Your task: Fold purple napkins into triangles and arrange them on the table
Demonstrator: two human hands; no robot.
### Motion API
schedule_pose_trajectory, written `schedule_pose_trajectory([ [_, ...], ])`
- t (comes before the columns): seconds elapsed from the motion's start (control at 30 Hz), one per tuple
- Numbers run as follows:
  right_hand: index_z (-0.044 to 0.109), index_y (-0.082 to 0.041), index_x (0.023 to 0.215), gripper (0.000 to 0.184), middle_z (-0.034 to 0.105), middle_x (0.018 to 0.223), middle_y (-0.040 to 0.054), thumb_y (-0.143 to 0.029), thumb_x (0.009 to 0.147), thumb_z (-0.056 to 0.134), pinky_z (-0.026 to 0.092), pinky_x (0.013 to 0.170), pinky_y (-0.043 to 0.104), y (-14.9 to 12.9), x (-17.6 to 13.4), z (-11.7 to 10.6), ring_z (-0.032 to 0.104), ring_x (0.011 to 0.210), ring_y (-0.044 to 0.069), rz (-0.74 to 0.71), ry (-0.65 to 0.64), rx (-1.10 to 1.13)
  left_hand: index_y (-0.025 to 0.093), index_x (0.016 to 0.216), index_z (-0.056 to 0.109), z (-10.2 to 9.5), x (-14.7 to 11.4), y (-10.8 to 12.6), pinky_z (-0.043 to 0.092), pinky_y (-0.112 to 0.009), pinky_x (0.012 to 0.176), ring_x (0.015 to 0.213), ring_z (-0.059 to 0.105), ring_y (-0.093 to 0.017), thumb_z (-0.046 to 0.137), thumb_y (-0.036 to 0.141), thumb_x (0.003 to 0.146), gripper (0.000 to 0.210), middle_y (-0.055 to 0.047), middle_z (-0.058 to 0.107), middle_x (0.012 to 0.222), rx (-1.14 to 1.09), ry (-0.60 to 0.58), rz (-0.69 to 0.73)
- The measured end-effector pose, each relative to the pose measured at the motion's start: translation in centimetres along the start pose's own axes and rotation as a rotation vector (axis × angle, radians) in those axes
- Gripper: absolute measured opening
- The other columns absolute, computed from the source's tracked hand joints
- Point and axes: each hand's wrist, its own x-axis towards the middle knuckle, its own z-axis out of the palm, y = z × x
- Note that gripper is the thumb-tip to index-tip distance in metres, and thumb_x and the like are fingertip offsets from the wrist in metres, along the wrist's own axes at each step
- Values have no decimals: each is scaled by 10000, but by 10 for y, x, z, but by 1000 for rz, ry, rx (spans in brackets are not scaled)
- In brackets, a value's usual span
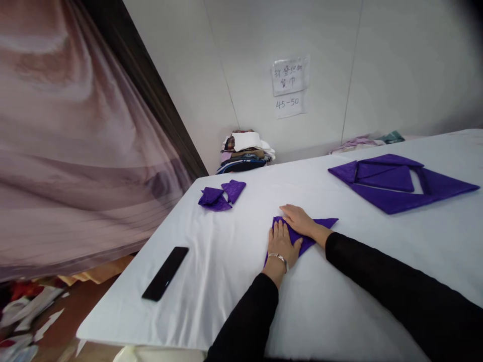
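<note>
A folded purple cloth napkin (307, 243) lies on the white-covered table (226, 281) under both of my hands. My left hand (282, 244), with a silver bracelet at the wrist, rests flat on the napkin's left part, fingers stretched away from me. Across its upper edge lies my right hand (298, 220), fingers extended and pointing left, the palm on the cloth. One pointed corner of the napkin sticks out beyond my right wrist, and another shows below, left of my left wrist. Much of the middle is covered by my hands.
Smaller folded purple pieces (214, 198) sit at the far left of the table. Purple folded cloths form a diamond outline (392, 201) at the right. A black phone (165, 274) lies front left. Stacked clothes (247, 151) stand behind the table; a pinkish curtain (86, 141) hangs left.
</note>
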Motion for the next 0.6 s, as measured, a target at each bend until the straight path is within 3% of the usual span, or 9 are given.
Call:
schedule_pose_trajectory([
  [0.2,440,-181,1280,499,484,1302,90,-463,883,333,281,994,423,34,-11,-21,377,1221,258,-13,-47,-42,61,1384,226,2,0,1,105,-419,1105,1357,87,-238,115,597,836,774,-123,168,1473,14,36,9],
  [0.6,508,-151,1216,560,527,1254,125,-522,886,248,331,977,398,80,-25,-41,459,1163,244,24,-45,-59,52,1384,218,-5,-3,3,96,-426,1105,1359,66,-240,146,574,841,757,-127,147,1476,-15,4,5],
])
